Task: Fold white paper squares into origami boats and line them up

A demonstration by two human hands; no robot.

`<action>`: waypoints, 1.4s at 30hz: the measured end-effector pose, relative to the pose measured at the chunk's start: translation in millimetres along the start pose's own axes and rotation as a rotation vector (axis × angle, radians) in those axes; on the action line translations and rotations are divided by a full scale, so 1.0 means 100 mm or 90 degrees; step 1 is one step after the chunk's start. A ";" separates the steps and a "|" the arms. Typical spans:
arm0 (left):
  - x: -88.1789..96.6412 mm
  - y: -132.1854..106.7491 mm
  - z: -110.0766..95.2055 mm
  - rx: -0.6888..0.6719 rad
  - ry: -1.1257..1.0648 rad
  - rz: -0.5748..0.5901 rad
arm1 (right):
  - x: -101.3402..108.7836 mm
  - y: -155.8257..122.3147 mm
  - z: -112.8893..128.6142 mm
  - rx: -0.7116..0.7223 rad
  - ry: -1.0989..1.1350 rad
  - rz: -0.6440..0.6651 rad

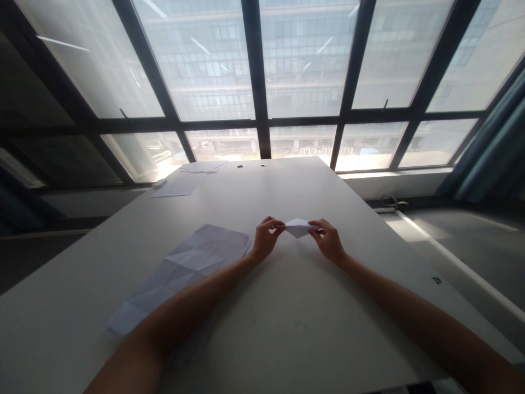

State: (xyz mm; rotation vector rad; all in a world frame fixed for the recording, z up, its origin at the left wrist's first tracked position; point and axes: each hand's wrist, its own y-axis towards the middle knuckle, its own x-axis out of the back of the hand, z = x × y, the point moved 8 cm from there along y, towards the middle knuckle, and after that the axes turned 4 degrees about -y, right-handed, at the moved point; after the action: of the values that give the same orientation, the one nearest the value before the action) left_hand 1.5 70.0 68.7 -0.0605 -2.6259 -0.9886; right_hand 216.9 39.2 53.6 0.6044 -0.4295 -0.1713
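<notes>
Between my two hands is a small piece of folded white paper (297,228), shaped like a flat diamond with a crease across its middle. My left hand (268,235) pinches its left tip between thumb and fingers. The right tip is gripped the same way by my right hand (326,238). Both hands are over the middle of the white table (270,317). Left of my left hand lies a creased white paper sheet (197,257), partly covered by my left forearm.
More flat papers (174,187) lie at the table's far left. Two small round holes are near the far edge, and a small dark label (437,280) is at the right. Large framed windows (262,65) stand behind the table, with a blue curtain (488,148) on the right.
</notes>
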 end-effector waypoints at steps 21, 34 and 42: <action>-0.59 -0.40 -0.10 -0.160 0.216 0.485 | -0.46 -0.26 0.04 0.150 -0.501 0.291; -0.67 -0.51 0.02 -0.129 0.427 0.597 | -0.59 -0.44 -0.08 0.047 -0.561 0.423; -0.61 -0.51 0.11 -0.035 0.494 0.555 | -0.46 -0.43 -0.20 -0.080 -0.629 0.378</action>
State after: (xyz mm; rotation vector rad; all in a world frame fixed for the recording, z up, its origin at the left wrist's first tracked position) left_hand 47.7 42.9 8.7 -0.6314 -1.5883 -0.5808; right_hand 182.9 27.1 -2.2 0.2071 -1.5167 0.0887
